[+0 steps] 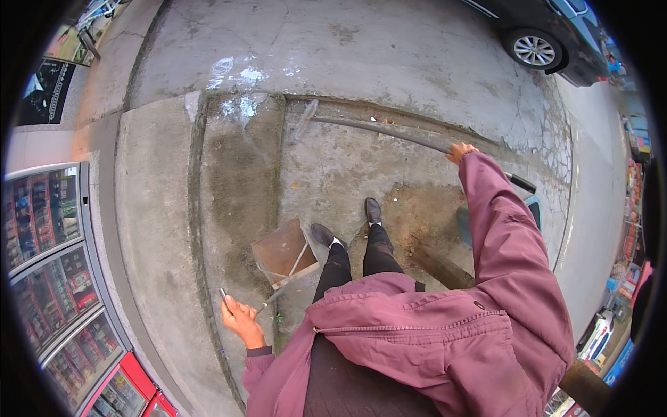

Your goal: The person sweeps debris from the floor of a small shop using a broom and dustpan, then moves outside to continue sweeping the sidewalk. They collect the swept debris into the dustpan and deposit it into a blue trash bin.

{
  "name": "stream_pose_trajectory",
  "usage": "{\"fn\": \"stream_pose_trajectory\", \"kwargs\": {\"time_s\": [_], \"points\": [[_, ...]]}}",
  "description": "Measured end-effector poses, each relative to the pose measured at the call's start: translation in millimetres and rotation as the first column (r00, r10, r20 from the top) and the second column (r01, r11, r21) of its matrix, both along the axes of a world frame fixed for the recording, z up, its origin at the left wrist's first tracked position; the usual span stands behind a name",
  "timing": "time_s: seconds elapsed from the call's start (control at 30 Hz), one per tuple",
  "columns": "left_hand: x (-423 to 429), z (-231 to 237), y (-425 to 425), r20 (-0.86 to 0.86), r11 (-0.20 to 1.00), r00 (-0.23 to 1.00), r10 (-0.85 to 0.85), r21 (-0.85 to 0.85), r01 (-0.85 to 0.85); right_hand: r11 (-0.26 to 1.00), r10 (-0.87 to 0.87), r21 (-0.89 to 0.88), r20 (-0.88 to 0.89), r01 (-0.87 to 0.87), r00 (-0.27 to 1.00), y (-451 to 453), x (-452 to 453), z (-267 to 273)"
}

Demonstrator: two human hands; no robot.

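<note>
My right hand is closed around the long handle of a broom, its blurred head resting near the raised concrete edge at upper centre. At lower left, my left hand grips a thin handle whose tip pokes out above the fingers. That handle leads to a metal dustpan, brownish inside, which lies beside my left shoe. What the dustpan holds, if anything, cannot be told.
A concrete step edge runs along my left, beyond it glass-door display fridges. A teal bin stands partly behind my right sleeve, near a brown post. A dark car is at upper right, and a bicycle at upper left.
</note>
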State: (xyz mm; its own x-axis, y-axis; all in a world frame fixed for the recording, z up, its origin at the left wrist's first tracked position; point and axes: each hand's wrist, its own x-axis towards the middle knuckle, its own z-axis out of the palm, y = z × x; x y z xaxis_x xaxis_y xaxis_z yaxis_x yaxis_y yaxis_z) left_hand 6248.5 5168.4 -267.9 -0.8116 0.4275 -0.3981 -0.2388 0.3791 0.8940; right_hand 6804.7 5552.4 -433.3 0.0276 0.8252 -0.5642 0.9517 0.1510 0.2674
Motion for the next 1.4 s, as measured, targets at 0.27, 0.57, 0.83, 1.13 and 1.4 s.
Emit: {"fn": "stream_pose_trajectory", "kwargs": {"time_s": [0.27,0.57,0.83,1.13,1.4], "points": [[60.4,1.2,46.3,0.084,0.990,0.993,-0.082,0.125,0.072,0.976,-0.208,-0.072,-0.030,0.205,0.978,-99.8,172.4,1.9],[97.7,-4.4,102.0,0.059,0.965,0.978,-0.200,0.186,0.186,0.875,-0.467,-0.260,-0.238,0.408,0.851,-255.4,116.0,80.7],[122.1,-12.9,126.7,0.078,0.944,0.955,-0.288,0.188,0.269,0.788,-0.601,-0.030,-0.253,0.615,0.758,-231.5,68.1,19.8],[119.6,-17.3,133.4,0.098,0.926,0.928,-0.358,0.164,0.340,0.683,-0.730,-0.212,-0.208,0.699,0.651,-319.8,-13.6,-17.0],[104.9,-16.9,130.7,0.145,0.920,0.914,-0.379,0.162,0.356,0.570,-0.816,-0.239,-0.273,0.786,0.509,-372.2,26.8,53.4]]}}
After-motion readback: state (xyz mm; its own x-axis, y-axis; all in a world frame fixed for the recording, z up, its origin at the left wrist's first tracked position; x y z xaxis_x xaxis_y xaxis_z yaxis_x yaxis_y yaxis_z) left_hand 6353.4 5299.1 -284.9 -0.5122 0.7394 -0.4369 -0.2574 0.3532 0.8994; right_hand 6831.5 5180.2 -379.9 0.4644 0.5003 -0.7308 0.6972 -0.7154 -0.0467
